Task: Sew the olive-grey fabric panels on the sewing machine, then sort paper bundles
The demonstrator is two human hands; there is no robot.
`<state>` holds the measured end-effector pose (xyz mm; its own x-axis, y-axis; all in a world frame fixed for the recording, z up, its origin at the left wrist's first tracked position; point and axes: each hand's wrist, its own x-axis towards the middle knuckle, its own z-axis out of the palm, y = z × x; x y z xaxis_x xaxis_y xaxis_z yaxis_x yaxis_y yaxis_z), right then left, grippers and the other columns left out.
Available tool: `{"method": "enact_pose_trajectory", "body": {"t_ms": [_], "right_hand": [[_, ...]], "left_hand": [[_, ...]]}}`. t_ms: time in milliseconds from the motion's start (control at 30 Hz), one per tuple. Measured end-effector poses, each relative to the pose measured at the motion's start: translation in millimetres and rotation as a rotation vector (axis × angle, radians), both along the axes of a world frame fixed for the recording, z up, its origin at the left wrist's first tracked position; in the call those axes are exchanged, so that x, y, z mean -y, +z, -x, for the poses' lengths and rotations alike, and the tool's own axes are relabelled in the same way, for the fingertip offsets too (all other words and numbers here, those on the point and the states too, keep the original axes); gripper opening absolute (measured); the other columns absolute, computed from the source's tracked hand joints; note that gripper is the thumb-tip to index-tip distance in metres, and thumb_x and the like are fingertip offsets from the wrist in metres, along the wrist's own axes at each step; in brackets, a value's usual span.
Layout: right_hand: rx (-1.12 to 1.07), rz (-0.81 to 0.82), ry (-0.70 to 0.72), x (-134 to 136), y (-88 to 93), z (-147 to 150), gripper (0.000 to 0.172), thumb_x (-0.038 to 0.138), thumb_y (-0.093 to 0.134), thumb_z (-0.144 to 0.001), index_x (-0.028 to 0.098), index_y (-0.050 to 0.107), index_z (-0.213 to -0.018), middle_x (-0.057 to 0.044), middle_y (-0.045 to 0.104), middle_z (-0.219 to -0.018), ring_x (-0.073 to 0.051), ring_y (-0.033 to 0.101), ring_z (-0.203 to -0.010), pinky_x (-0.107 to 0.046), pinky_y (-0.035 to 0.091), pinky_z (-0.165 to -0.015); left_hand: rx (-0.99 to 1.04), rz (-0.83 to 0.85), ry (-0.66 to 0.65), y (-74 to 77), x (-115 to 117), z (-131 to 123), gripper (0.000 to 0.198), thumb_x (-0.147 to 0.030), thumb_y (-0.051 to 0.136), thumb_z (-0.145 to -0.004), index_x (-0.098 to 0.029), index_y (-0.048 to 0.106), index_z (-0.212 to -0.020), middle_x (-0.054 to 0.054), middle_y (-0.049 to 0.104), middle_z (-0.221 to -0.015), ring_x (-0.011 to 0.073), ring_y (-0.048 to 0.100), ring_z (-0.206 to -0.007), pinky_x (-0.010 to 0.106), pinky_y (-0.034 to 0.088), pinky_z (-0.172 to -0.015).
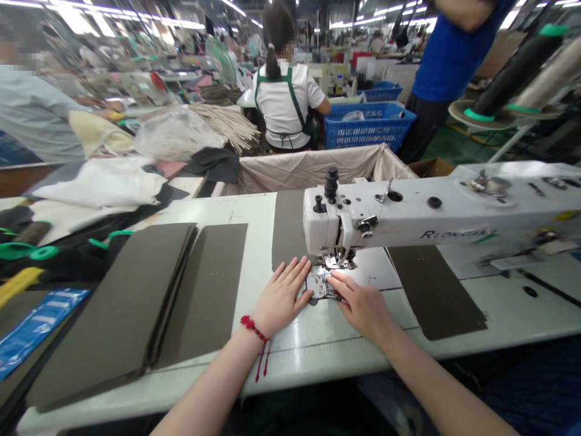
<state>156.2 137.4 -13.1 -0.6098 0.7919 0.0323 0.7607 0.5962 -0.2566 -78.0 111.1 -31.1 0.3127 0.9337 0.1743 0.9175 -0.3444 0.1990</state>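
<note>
Bright overhead fluoro tubes (77,17), warped edges, bg soft.

Small pale fabric piece (319,286), lying flat, under the presser foot (336,261) (edges blurred)

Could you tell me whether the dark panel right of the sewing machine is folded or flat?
Spread flat: the dark panel lies as one sheet on the white table.

The fabric panels (204,290) are dark olive, the sewing machine (408,203) white.
</note>
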Motion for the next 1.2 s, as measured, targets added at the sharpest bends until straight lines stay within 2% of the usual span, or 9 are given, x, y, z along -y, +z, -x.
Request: {"method": "enact_pose_trajectory", "body": {"t_ms": [433, 600, 767, 900, 1000, 1067, 1133, 1167, 1200], "right_hand": [[-0.020, -0.019, 0.001, 0, 0.0, -1, 0.055, 0.018, 0.049, -0.088, 0.030, 0.043, -0.142, -0.001, 0.042, -0.150, -0.021, 0.061, -0.112, -0.036, 0.050, -0.091], [-0.046, -0.029, -0.003, 2, 1.1, -1, 0.054, 0.018, 0.049, -0.088, 0.030, 0.044, -0.141, 0.000, 0.045, -0.148, -0.021, 0.059, -0.114, -0.035, 0.048, -0.094], [-0.061, -0.048, -0.009, 5, 3.2, 0, 0.054, 0.016, 0.049, -0.087, 0.031, 0.045, -0.139, 0.000, 0.047, -0.147, -0.021, 0.059, -0.115, -0.035, 0.050, -0.093], [-0.119, -0.075, -0.011, 9, -0.1, 0, 0.055, 0.011, 0.047, -0.085, 0.031, 0.048, -0.136, 0.001, 0.049, -0.145, -0.021, 0.060, -0.115, -0.036, 0.050, -0.092], [-0.191, -0.096, 0.002, 9, -10.2, -2, 0.057, 0.008, 0.044, -0.083, 0.031, 0.049, -0.135, 0.001, 0.051, -0.143, -0.021, 0.060, -0.116, -0.038, 0.050, -0.094], [-0.242, -0.098, 0.017, 6, -19.2, -5, 0.055, 0.010, 0.043, -0.083, 0.032, 0.050, -0.133, -0.001, 0.054, -0.140, -0.021, 0.060, -0.116, -0.038, 0.051, -0.094], [-0.295, -0.089, 0.032, 1, -26.7, -7, 0.053, 0.013, 0.043, -0.084, 0.033, 0.051, -0.133, -0.001, 0.056, -0.137, -0.021, 0.060, -0.116, -0.036, 0.052, -0.093], [-0.317, -0.082, 0.039, -1, -28.7, -8, 0.052, 0.014, 0.043, -0.085, 0.033, 0.051, -0.133, -0.001, 0.057, -0.136, -0.021, 0.059, -0.117, -0.036, 0.052, -0.093], [-0.335, -0.074, 0.043, -3, -29.4, -8, 0.052, 0.014, 0.043, -0.085, 0.034, 0.051, -0.132, 0.000, 0.057, -0.136, -0.021, 0.059, -0.117, -0.036, 0.051, -0.093]], "left_hand": [[0.037, 0.004, -0.008, 2.8, 1, 0, 0.062, -0.046, 0.040, -0.096, -0.028, 0.021, -0.152, 0.002, 0.028, -0.157, 0.0215, 0.024, -0.145, 0.044, 0.021, -0.120], [0.041, -0.007, -0.007, 2.4, 3, -1, 0.063, -0.045, 0.041, -0.096, -0.026, 0.019, -0.152, 0.004, 0.028, -0.158, 0.0217, 0.022, -0.146, 0.045, 0.020, -0.120], [0.063, -0.047, 0.012, -2.4, 5, 0, 0.070, -0.048, 0.042, -0.095, -0.019, 0.015, -0.153, 0.010, 0.022, -0.159, 0.0235, 0.019, -0.147, 0.045, 0.025, -0.118], [0.058, -0.036, 0.034, 8.6, 7, -1, 0.069, -0.050, 0.043, -0.094, -0.017, 0.022, -0.151, 0.013, 0.034, -0.154, 0.0258, 0.028, -0.144, 0.047, 0.029, -0.116], [0.061, -0.040, 0.100, 26.3, 25, -8, 0.067, -0.053, 0.048, -0.091, -0.019, 0.034, -0.146, 0.014, 0.057, -0.134, 0.0288, 0.050, -0.127, 0.050, 0.034, -0.112], [0.057, -0.076, 0.130, 30.1, 47, -17, 0.067, -0.058, 0.051, -0.087, -0.021, 0.041, -0.142, 0.013, 0.062, -0.124, 0.0295, 0.056, -0.117, 0.050, 0.040, -0.106], [0.017, -0.148, 0.069, 21.0, 75, -26, 0.082, -0.064, 0.060, -0.078, -0.022, 0.037, -0.145, 0.014, 0.053, -0.138, 0.0320, 0.053, -0.122, 0.049, 0.043, -0.103], [-0.050, -0.199, 0.001, 12.4, 88, -30, 0.082, -0.060, 0.061, -0.080, -0.023, 0.032, -0.148, 0.014, 0.046, -0.145, 0.0327, 0.050, -0.126, 0.049, 0.043, -0.104], [-0.123, -0.273, -0.031, 2.6, 100, -34, 0.074, -0.049, 0.059, -0.086, -0.025, 0.030, -0.149, 0.012, 0.045, -0.147, 0.0316, 0.050, -0.128, 0.047, 0.044, -0.103]]}}
